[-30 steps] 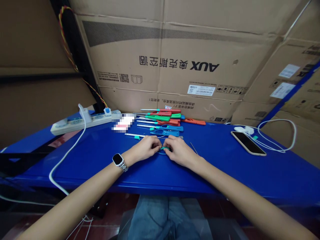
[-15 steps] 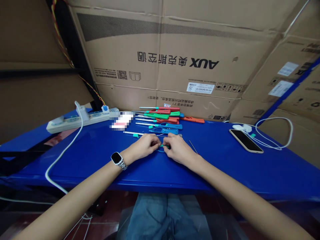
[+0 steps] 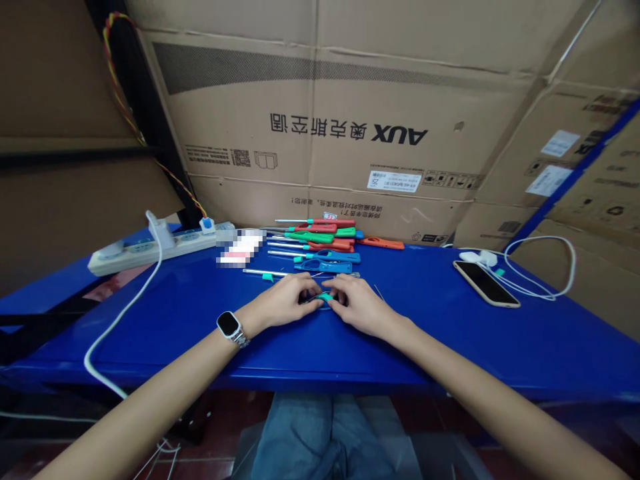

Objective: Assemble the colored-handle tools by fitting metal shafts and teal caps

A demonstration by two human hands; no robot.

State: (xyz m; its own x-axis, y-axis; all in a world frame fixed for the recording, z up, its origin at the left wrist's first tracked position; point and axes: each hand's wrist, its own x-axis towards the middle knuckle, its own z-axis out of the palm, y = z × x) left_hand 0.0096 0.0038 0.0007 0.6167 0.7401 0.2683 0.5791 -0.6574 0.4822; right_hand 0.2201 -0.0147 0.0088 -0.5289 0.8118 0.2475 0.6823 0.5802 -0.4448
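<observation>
Between my two hands lies a small teal-green plastic piece (image 3: 326,297) with a blue rim under it, perhaps a lighter shell; the fingers cover most of it. The thumb and fingertips of my left hand (image 3: 290,300) are closed on its left end. From the other side, my right hand (image 3: 361,305) pinches its right end with curled fingers. Just beyond the hands rest a metal rod (image 3: 255,271) and a small green tab (image 3: 268,277). A blue long-necked lighter (image 3: 325,266) is behind them. To the right of my right hand lies a thin wire (image 3: 379,291).
Several long-necked lighters, including a green one (image 3: 310,237) and an orange one (image 3: 381,243), are piled at the back. A phone (image 3: 486,283) and white cable (image 3: 570,267) lie at right. A power strip (image 3: 140,248) stands at left; a cardboard wall (image 3: 350,87) rises behind.
The teal-green piece between my fingers shows more now, with my fingertips slightly lifted from it. The view has shifted a little; the lighters on the table stay put.
</observation>
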